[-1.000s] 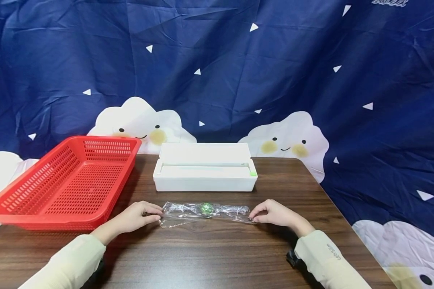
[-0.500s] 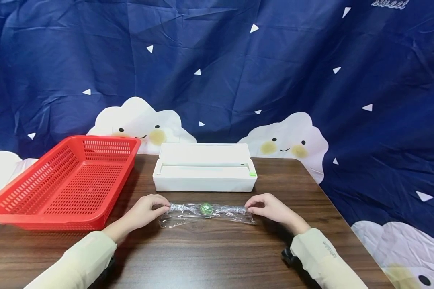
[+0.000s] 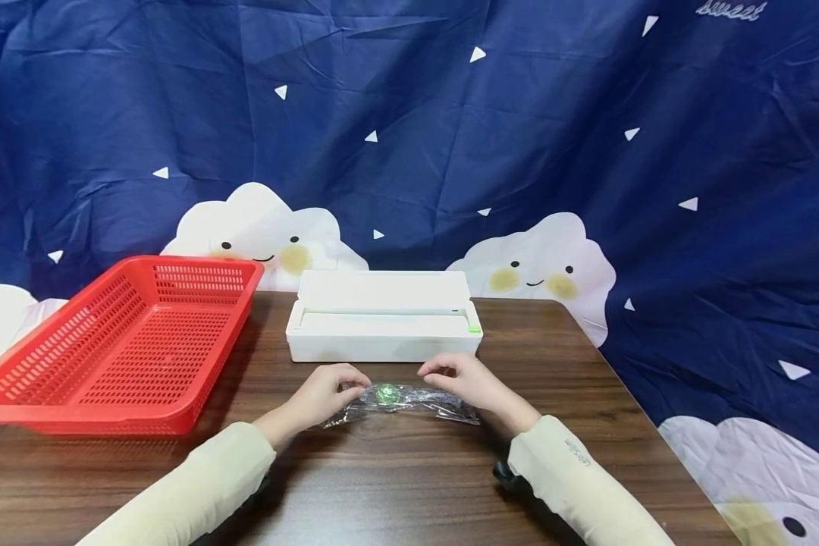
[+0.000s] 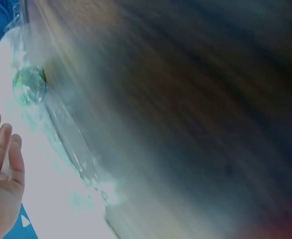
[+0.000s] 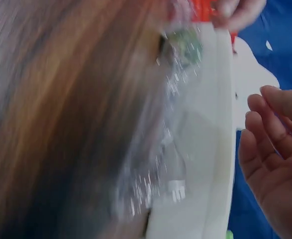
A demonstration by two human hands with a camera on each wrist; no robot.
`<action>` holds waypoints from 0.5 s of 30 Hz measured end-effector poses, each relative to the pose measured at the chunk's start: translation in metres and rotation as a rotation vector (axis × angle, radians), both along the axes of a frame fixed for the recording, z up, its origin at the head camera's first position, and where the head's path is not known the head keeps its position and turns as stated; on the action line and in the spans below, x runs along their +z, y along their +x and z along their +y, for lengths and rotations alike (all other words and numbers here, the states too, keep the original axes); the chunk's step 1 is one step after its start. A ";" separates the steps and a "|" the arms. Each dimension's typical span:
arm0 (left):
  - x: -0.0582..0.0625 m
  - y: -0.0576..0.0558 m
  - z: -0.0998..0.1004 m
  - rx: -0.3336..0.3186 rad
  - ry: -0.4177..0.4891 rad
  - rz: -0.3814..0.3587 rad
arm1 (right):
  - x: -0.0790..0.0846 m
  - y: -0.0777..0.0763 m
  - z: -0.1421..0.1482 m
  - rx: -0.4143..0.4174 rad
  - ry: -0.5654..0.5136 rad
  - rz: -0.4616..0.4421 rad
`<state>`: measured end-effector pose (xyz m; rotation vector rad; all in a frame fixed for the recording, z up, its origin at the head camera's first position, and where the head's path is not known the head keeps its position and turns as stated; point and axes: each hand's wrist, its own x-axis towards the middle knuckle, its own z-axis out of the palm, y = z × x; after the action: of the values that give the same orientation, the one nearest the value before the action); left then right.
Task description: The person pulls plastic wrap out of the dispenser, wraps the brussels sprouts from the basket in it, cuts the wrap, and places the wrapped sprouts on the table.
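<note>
A round green thing (image 3: 387,393), its kind unclear under the wrap, lies on the table inside a strip of clear plastic film (image 3: 444,403). Crumpled film stretches out to both sides of it. Just left of the green thing, my left hand (image 3: 322,396) hovers over the film, fingers loosely bent. On the other side my right hand (image 3: 467,381) hangs above the film with relaxed fingers. Both wrist views show nothing held: the left fingers (image 4: 16,159) and the right fingers (image 5: 267,127) stand apart from the wrap.
Behind the film stands a white box (image 3: 382,349) with its lid raised, probably a cling film dispenser. A red plastic basket (image 3: 119,415) sits at the left of the wooden table (image 3: 396,485). A blue curtain (image 3: 409,114) with clouds hangs behind.
Both hands have let go of the film's ends and moved inward, toward the green thing. The green thing, box and basket have stayed put.
</note>
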<state>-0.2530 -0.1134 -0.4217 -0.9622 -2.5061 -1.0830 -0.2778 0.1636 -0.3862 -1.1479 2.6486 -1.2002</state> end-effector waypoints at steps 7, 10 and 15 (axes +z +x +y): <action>-0.005 -0.007 0.009 0.022 -0.036 0.009 | -0.016 -0.008 -0.025 0.076 0.068 -0.002; -0.007 -0.009 0.010 0.043 -0.050 -0.017 | -0.023 -0.011 -0.028 0.077 0.081 -0.005; -0.009 -0.010 0.010 0.068 -0.068 -0.069 | -0.032 -0.015 -0.031 0.035 0.096 -0.015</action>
<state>-0.2626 -0.1030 -0.4306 -0.8646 -2.6267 -1.0340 -0.2924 0.1329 -0.4177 -1.1605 2.6318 -1.0587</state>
